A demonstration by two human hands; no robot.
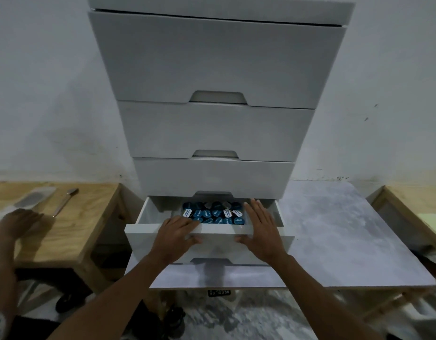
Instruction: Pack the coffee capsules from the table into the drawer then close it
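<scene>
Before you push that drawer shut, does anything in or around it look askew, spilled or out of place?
Nothing stands out. The coffee capsules lie jumbled but all inside the open drawer, none over its rim or loose on the grey table. The left hand and right hand rest on its front edge.

To my left stands a light wooden side table, and on its top lies a slim metal tool with its tip pointing away from the wall. Just beside the tool, further left, sits a flat clear plastic packet holding something grey. At my far right I see the corner of another pale wooden stand. Behind everything rises a white wall, scuffed near its base, and below me the floor is mottled grey.
</scene>
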